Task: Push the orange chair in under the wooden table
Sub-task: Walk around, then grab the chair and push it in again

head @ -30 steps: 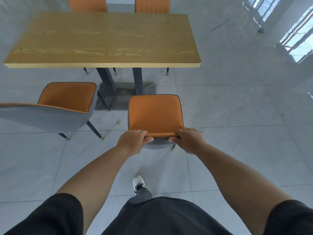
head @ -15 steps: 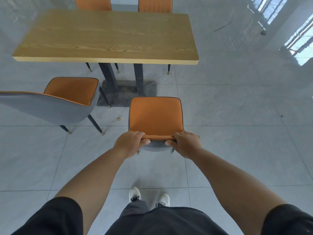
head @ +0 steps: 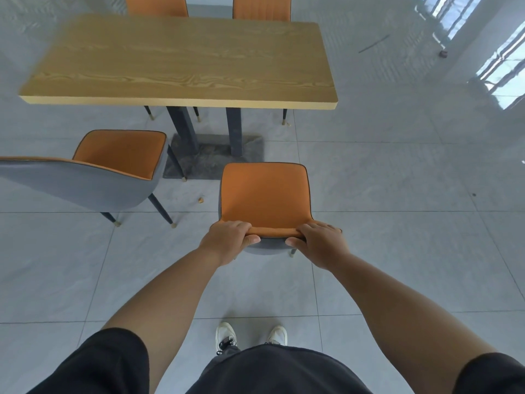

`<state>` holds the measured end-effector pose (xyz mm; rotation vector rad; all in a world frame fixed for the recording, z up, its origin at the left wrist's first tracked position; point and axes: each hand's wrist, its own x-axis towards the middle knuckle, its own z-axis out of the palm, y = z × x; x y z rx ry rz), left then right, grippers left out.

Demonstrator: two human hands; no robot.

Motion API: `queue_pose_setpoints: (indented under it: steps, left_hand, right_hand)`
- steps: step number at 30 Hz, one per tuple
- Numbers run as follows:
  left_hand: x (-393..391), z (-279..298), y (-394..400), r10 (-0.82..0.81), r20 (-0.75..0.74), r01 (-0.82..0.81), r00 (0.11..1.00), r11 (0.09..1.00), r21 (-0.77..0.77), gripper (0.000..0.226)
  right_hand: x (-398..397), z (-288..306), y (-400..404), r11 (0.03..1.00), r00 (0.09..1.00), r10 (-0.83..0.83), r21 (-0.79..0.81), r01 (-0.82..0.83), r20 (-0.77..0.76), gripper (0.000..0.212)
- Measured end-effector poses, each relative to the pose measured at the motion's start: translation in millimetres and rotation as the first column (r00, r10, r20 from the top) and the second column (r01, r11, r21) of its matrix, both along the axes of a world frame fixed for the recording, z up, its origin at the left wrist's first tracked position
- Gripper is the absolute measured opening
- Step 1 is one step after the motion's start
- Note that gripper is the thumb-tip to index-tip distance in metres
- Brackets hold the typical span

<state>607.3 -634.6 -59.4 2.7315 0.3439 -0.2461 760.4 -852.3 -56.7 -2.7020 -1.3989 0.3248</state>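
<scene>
The orange chair (head: pixel 264 194) with a grey shell stands on the tiled floor, its seat facing the wooden table (head: pixel 181 61). Its front edge lies just short of the table's dark base plate, clear of the tabletop. My left hand (head: pixel 227 241) grips the left end of the backrest's top edge. My right hand (head: pixel 319 241) grips the right end. Both thumbs press on the grey back. The chair's legs are mostly hidden beneath the seat.
A second orange chair (head: pixel 113 163) stands pulled out at the left, angled away. Two more orange chairs (head: pixel 261 8) sit tucked in on the table's far side. The table's dark legs and base plate (head: pixel 210 155) stand ahead. My white shoes (head: pixel 250 335) are behind the chair.
The chair has slid a little toward the table with both hands on its backrest, and my feet have come together behind it.
</scene>
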Motion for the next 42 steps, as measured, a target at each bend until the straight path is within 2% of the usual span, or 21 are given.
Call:
queue_pose_setpoints:
  steps: [9, 14, 20, 24, 27, 30, 37, 42]
  left_hand:
    - [23, 6, -2, 0.013, -0.009, -0.012, 1.000, 1.000, 0.007, 0.046]
    - [23, 6, -4, 0.010, 0.013, -0.011, 1.000, 1.000, 0.022, 0.047]
    - [21, 9, -6, 0.033, -0.004, -0.033, 0.999, 0.999, 0.042, 0.048]
    - [15, 16, -10, 0.060, 0.015, -0.061, 0.998, 0.997, 0.054, 0.046]
    - [-2, 22, -10, 0.085, 0.061, -0.089, 0.994, 0.995, 0.053, 0.045]
    - [-21, 23, -1, 0.112, 0.058, -0.116, 0.992, 0.991, 0.071, 0.056]
    - [-92, 44, 60, 0.198, 0.076, -0.205, 0.977, 0.973, 0.109, 0.066]
    - [-167, 57, 129, 0.206, 0.129, -0.225, 0.970, 0.962, 0.152, 0.060]
  right_hand:
    - [20, 4, 2, 0.999, 0.997, -0.054, -0.006, 0.054, -0.056, 0.071]
    - [22, 7, 1, 0.999, 0.998, -0.032, -0.025, 0.031, -0.050, 0.066]
    - [23, 9, 1, 0.999, 0.999, -0.011, -0.045, 0.009, -0.049, 0.071]
    - [23, 12, 4, 0.997, 1.000, -0.007, -0.075, 0.005, -0.026, 0.064]
    - [14, 15, 8, 0.999, 0.999, 0.032, -0.043, -0.032, -0.013, 0.074]
    - [0, 24, 21, 0.998, 0.997, 0.057, -0.020, -0.058, -0.043, 0.086]
    - [-61, 48, 91, 0.987, 0.990, 0.141, 0.076, -0.141, -0.002, 0.076]
    - [-132, 58, 159, 0.974, 0.991, 0.134, 0.185, -0.131, -0.002, 0.095]
